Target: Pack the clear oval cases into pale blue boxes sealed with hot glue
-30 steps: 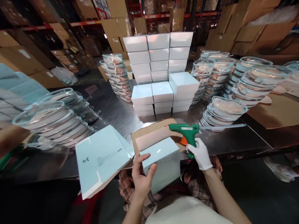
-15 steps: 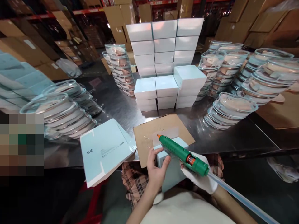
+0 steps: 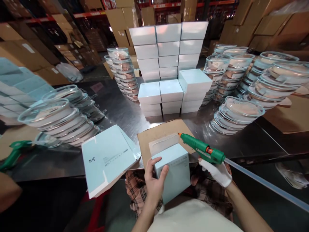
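Observation:
My left hand (image 3: 154,180) grips the near left corner of a pale blue box (image 3: 175,170) held at the table's front edge, its flap (image 3: 164,143) standing open. My right hand (image 3: 217,172), in a white glove, holds a green glue gun (image 3: 202,150) with a long clear glue stick (image 3: 265,185) trailing to the right. The gun's orange nozzle touches the right end of the open flap. Under the box lies a brown cardboard sheet (image 3: 149,141).
A pile of flat blue box blanks (image 3: 107,159) lies left of the box. Stacked finished boxes (image 3: 169,64) stand at the centre back. Stacks of clear lidded containers (image 3: 60,116) fill both sides (image 3: 241,109). Another person's arm (image 3: 9,191) and a green glue gun (image 3: 14,154) show at far left.
The glue gun swung from lying across the box top to the right, its nozzle now at the flap's right end. My left hand shifted down to the box's corner.

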The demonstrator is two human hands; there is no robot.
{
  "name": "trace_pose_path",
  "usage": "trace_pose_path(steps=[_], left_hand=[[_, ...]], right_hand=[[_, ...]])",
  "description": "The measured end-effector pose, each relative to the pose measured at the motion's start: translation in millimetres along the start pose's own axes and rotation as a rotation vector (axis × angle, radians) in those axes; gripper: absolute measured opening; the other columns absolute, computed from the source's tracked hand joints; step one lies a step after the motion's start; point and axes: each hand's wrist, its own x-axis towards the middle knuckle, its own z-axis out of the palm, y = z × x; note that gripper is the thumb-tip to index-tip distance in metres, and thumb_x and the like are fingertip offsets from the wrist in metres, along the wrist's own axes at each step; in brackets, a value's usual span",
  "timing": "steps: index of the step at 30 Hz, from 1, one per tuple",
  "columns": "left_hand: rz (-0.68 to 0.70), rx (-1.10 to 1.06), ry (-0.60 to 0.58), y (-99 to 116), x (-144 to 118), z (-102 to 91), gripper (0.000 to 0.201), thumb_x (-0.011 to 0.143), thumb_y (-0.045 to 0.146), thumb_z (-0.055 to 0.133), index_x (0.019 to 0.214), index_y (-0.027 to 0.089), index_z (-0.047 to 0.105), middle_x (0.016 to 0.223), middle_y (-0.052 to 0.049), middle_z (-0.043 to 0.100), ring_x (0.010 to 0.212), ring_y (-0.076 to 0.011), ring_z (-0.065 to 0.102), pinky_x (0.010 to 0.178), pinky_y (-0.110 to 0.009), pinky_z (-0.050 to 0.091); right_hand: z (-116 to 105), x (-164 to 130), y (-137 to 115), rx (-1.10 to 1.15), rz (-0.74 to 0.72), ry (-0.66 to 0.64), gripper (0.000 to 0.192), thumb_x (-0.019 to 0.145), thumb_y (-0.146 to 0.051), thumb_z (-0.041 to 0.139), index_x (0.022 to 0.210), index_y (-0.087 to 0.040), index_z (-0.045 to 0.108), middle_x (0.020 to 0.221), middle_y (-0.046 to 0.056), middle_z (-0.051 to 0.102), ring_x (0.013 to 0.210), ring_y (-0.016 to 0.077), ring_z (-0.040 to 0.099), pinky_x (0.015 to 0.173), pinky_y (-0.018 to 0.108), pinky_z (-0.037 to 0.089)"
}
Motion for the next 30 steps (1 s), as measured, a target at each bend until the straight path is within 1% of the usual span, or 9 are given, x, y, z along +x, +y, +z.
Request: trace_pose_path(steps=[4, 7, 12, 15, 18, 20, 23, 27, 30], left_hand=[[0.000, -0.037, 0.035, 7, 4, -2.4, 0.036, 0.081, 0.054, 0.079, 0.100, 0.025, 0.074, 0.106, -0.006, 0.072, 0.104, -0.0257, 0.068, 0.093, -0.035, 0.053], [-0.006, -0.064, 0.028, 11, 5, -1.9, 0.035, 0.080, 0.053, 0.080, 0.100, 0.025, 0.073, 0.107, -0.006, 0.073, 0.105, -0.0258, 0.067, 0.094, -0.035, 0.052], [-0.042, -0.097, 0.017, 12, 7, -5.7, 0.034, 0.082, 0.051, 0.078, 0.103, 0.025, 0.071, 0.105, -0.005, 0.070, 0.103, -0.0246, 0.067, 0.092, -0.034, 0.053], [-0.032, -0.109, -0.006, 15, 9, -5.2, 0.034, 0.081, 0.052, 0.079, 0.100, 0.025, 0.071, 0.102, -0.004, 0.070, 0.100, -0.0238, 0.067, 0.090, -0.033, 0.052], [-0.003, -0.132, -0.081, 20, 10, -1.7, 0.035, 0.080, 0.055, 0.079, 0.097, 0.025, 0.071, 0.100, -0.005, 0.070, 0.100, -0.0249, 0.067, 0.089, -0.033, 0.053], [0.010, -0.144, -0.113, 21, 10, 0.7, 0.035, 0.082, 0.056, 0.078, 0.096, 0.025, 0.070, 0.109, -0.008, 0.070, 0.110, -0.0279, 0.066, 0.094, -0.036, 0.052], [-0.009, -0.211, -0.073, 18, 12, 2.4, 0.036, 0.083, 0.053, 0.078, 0.104, 0.026, 0.064, 0.125, -0.010, 0.068, 0.125, -0.0300, 0.063, 0.103, -0.041, 0.050], [0.001, -0.394, -0.011, 13, 20, -0.1, 0.058, 0.083, 0.048, 0.081, 0.123, 0.035, 0.041, 0.115, -0.003, 0.070, 0.109, -0.0237, 0.070, 0.096, -0.040, 0.054], [0.060, -0.297, -0.052, 15, 26, -5.2, 0.047, 0.083, 0.052, 0.080, 0.115, 0.029, 0.054, 0.113, -0.006, 0.069, 0.110, -0.0237, 0.068, 0.096, -0.037, 0.053]], right_hand=[[32, 31, 1, 0.262, 0.254, -0.102, 0.041, 0.070, -0.056, 0.071, 0.087, -0.018, 0.073, 0.063, 0.003, 0.070, 0.045, 0.0140, 0.054, 0.042, 0.026, 0.042], [53, 59, 4, 0.247, 0.278, -0.104, 0.042, 0.078, -0.059, 0.062, 0.085, -0.019, 0.070, 0.055, 0.002, 0.065, 0.043, 0.0153, 0.054, 0.043, 0.027, 0.045], [28, 73, 1, 0.072, 0.256, -0.093, 0.040, 0.077, -0.054, 0.075, 0.058, -0.021, 0.060, 0.045, 0.003, 0.058, 0.050, 0.0202, 0.062, 0.050, 0.028, 0.048], [15, 65, -18, -0.014, 0.113, -0.032, 0.026, 0.074, -0.047, 0.081, 0.073, -0.022, 0.075, 0.072, 0.005, 0.076, 0.078, 0.0237, 0.074, 0.069, 0.028, 0.055], [29, 62, -39, 0.076, -0.045, -0.225, 0.045, 0.070, -0.045, 0.084, 0.107, -0.021, 0.080, 0.110, 0.007, 0.081, 0.104, 0.0266, 0.074, 0.093, 0.034, 0.057], [42, 65, -46, 0.213, -0.038, -0.392, 0.056, 0.066, -0.046, 0.087, 0.113, -0.016, 0.078, 0.113, 0.009, 0.080, 0.106, 0.0285, 0.074, 0.097, 0.040, 0.057], [44, 70, -46, 0.259, -0.101, -0.431, 0.059, 0.071, -0.060, 0.085, 0.108, -0.014, 0.077, 0.107, 0.011, 0.080, 0.100, 0.0276, 0.074, 0.094, 0.043, 0.058], [23, 68, -45, 0.123, -0.542, -0.727, 0.075, 0.076, -0.081, 0.072, 0.113, -0.016, 0.074, 0.122, 0.015, 0.073, 0.113, 0.0279, 0.069, 0.099, 0.043, 0.055], [16, 64, -51, -0.068, -0.766, -0.775, 0.057, 0.084, -0.062, 0.079, 0.121, -0.019, 0.070, 0.123, 0.013, 0.067, 0.113, 0.0232, 0.066, 0.099, 0.040, 0.055]])
